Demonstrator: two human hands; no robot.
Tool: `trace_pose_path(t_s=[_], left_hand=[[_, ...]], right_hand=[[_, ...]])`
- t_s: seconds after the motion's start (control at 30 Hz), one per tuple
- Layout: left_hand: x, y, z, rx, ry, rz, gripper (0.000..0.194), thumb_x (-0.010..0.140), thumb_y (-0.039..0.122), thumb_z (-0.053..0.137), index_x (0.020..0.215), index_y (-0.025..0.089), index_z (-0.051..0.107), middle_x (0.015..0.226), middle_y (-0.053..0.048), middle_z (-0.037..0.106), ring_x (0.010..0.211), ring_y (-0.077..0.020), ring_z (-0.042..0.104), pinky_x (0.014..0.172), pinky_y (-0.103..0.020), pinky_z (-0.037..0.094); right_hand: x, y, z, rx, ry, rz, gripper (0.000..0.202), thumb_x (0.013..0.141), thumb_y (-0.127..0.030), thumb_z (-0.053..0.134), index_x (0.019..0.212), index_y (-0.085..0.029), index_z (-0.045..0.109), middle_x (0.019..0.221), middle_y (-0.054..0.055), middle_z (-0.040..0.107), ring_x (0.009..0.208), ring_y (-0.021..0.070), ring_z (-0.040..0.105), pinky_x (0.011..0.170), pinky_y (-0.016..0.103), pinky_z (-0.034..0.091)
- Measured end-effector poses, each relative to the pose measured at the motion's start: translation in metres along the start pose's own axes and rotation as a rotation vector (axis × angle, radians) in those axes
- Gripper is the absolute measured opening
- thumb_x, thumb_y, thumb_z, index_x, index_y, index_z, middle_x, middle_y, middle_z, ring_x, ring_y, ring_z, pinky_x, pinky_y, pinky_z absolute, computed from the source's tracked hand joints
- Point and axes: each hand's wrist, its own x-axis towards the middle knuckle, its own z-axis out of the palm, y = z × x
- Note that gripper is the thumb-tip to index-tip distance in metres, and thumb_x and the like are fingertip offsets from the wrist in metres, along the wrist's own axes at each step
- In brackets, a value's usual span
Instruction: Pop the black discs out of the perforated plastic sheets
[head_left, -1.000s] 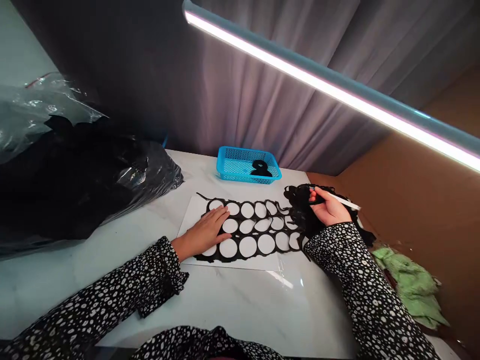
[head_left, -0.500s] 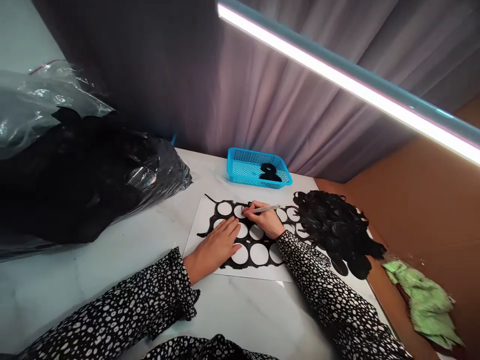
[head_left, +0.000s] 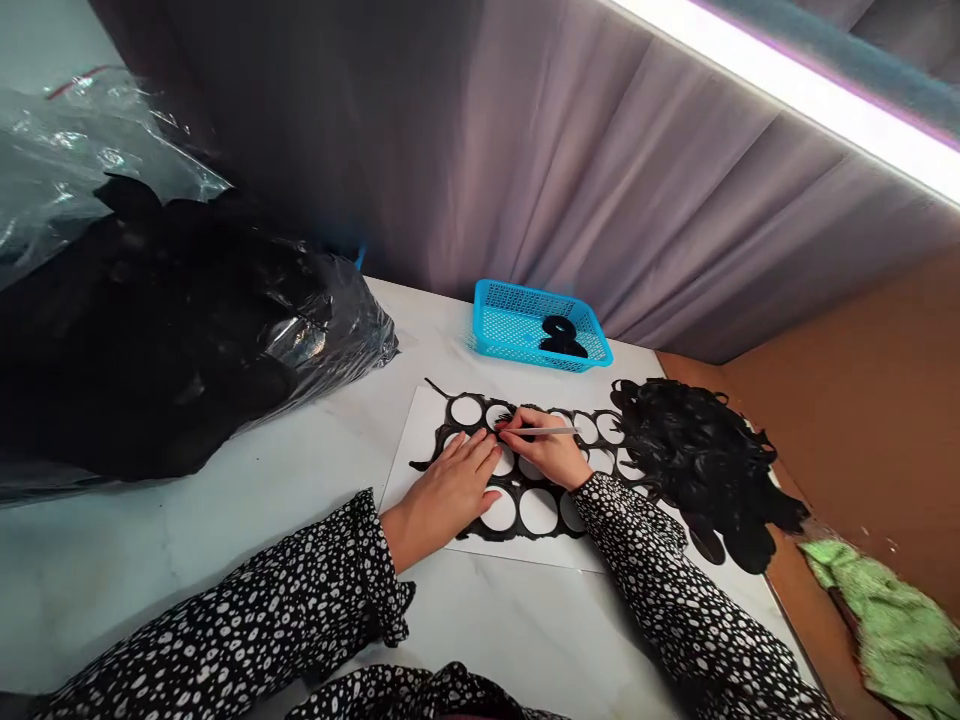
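Observation:
A black sheet with round holes (head_left: 540, 480) lies on a white backing sheet (head_left: 420, 450) on the white table (head_left: 150, 560). My left hand (head_left: 446, 495) presses flat on the left part of the black sheet, fingers apart. My right hand (head_left: 544, 450) grips a thin silver tool (head_left: 547, 431), its tip touching the black sheet near the upper left holes, right by my left fingertips. A heap of black offcuts (head_left: 705, 460) sits just right of the sheet.
A blue mesh basket (head_left: 536, 325) with black pieces inside stands behind the sheet. A large clear bag of black material (head_left: 165, 330) fills the left. Grey curtain at the back, brown cardboard wall (head_left: 862, 400) at right, green cloth (head_left: 892, 620) at lower right.
My right hand came from the black heap at right over to the upper left holes, bringing the tool down onto the sheet. My left hand stayed pressed on the sheet. The view tilted down.

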Motion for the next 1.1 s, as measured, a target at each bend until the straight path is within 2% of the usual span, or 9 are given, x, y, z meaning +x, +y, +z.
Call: trace_pose_path(t_s=[0.2, 0.4, 0.43, 0.5, 0.57, 0.63, 0.73, 0.97, 1.1], left_hand=[[0.000, 0.002, 0.000, 0.005, 0.013, -0.010, 0.047, 0.097, 0.031, 0.055, 0.136, 0.006, 0.048, 0.144, -0.019, 0.049, 0.140, -0.0334, 0.038, 0.115, -0.047, 0.030], [-0.001, -0.001, 0.002, -0.053, 0.007, -0.050, 0.046, 0.096, 0.035, 0.055, 0.137, 0.015, 0.048, 0.143, -0.012, 0.052, 0.141, -0.0356, 0.036, 0.115, -0.054, 0.028], [-0.001, -0.002, 0.003, -0.068, 0.014, -0.048, 0.045, 0.097, 0.035, 0.053, 0.138, 0.015, 0.048, 0.144, -0.012, 0.051, 0.141, -0.0349, 0.035, 0.115, -0.054, 0.027], [-0.002, -0.003, 0.004, -0.096, 0.025, -0.047, 0.043, 0.099, 0.035, 0.049, 0.138, 0.016, 0.048, 0.145, -0.012, 0.049, 0.142, -0.0340, 0.034, 0.115, -0.056, 0.025], [-0.002, -0.003, 0.005, -0.115, 0.024, -0.047, 0.041, 0.100, 0.035, 0.048, 0.137, 0.017, 0.048, 0.146, -0.013, 0.049, 0.142, -0.0338, 0.034, 0.115, -0.056, 0.025], [-0.002, -0.003, 0.004, -0.119, 0.016, -0.045, 0.042, 0.099, 0.035, 0.050, 0.136, 0.017, 0.049, 0.145, -0.013, 0.050, 0.141, -0.0344, 0.035, 0.114, -0.056, 0.027], [-0.004, -0.006, 0.000, -0.122, 0.050, -0.041, 0.046, 0.097, 0.036, 0.054, 0.138, 0.016, 0.046, 0.145, -0.014, 0.049, 0.140, -0.0342, 0.038, 0.113, -0.054, 0.030], [-0.017, -0.026, -0.012, -0.046, 0.140, -0.068, 0.045, 0.096, 0.034, 0.057, 0.132, 0.008, 0.049, 0.136, -0.019, 0.055, 0.132, -0.0310, 0.048, 0.114, -0.047, 0.033], [0.004, -0.028, -0.013, -0.074, 0.125, -0.060, 0.044, 0.094, 0.031, 0.060, 0.131, 0.009, 0.050, 0.139, -0.020, 0.051, 0.135, -0.0308, 0.044, 0.115, -0.047, 0.032]], right_hand=[[-0.003, -0.003, 0.001, -0.096, 0.015, -0.046, 0.013, 0.084, -0.022, 0.063, 0.073, -0.021, 0.057, 0.084, 0.003, 0.073, 0.077, 0.0177, 0.065, 0.069, 0.027, 0.046], [-0.005, -0.002, 0.007, -0.554, -0.039, -0.278, 0.012, 0.091, -0.019, 0.050, 0.080, -0.020, 0.055, 0.079, 0.007, 0.062, 0.079, 0.0212, 0.055, 0.071, 0.030, 0.041], [0.000, 0.002, 0.000, -0.582, 0.004, -0.285, 0.012, 0.091, -0.019, 0.049, 0.081, -0.020, 0.055, 0.081, 0.007, 0.062, 0.080, 0.0216, 0.054, 0.073, 0.031, 0.041], [0.018, 0.013, -0.021, -0.579, 0.216, -0.188, 0.011, 0.089, -0.019, 0.047, 0.081, -0.020, 0.054, 0.080, 0.008, 0.062, 0.078, 0.0221, 0.055, 0.073, 0.032, 0.040], [0.038, 0.024, -0.048, -0.539, 0.499, 0.048, 0.013, 0.086, -0.019, 0.050, 0.074, -0.021, 0.053, 0.073, 0.007, 0.061, 0.071, 0.0221, 0.054, 0.071, 0.033, 0.039], [0.053, 0.029, -0.067, -0.432, 0.546, 0.201, 0.015, 0.080, -0.019, 0.058, 0.067, -0.021, 0.052, 0.065, 0.006, 0.060, 0.068, 0.0218, 0.054, 0.070, 0.034, 0.039], [0.058, 0.024, -0.068, -0.214, 0.381, 0.246, 0.017, 0.073, -0.023, 0.067, 0.061, -0.020, 0.055, 0.061, 0.003, 0.062, 0.065, 0.0197, 0.056, 0.066, 0.032, 0.040], [0.036, -0.004, -0.030, 0.517, 0.072, 0.297, 0.032, 0.066, -0.038, 0.080, 0.069, -0.019, 0.054, 0.077, 0.004, 0.071, 0.080, 0.0200, 0.067, 0.075, 0.031, 0.047], [0.031, -0.006, -0.034, 0.816, -0.143, 0.397, 0.039, 0.065, -0.036, 0.083, 0.069, -0.020, 0.048, 0.088, 0.005, 0.072, 0.085, 0.0183, 0.068, 0.082, 0.032, 0.049]])
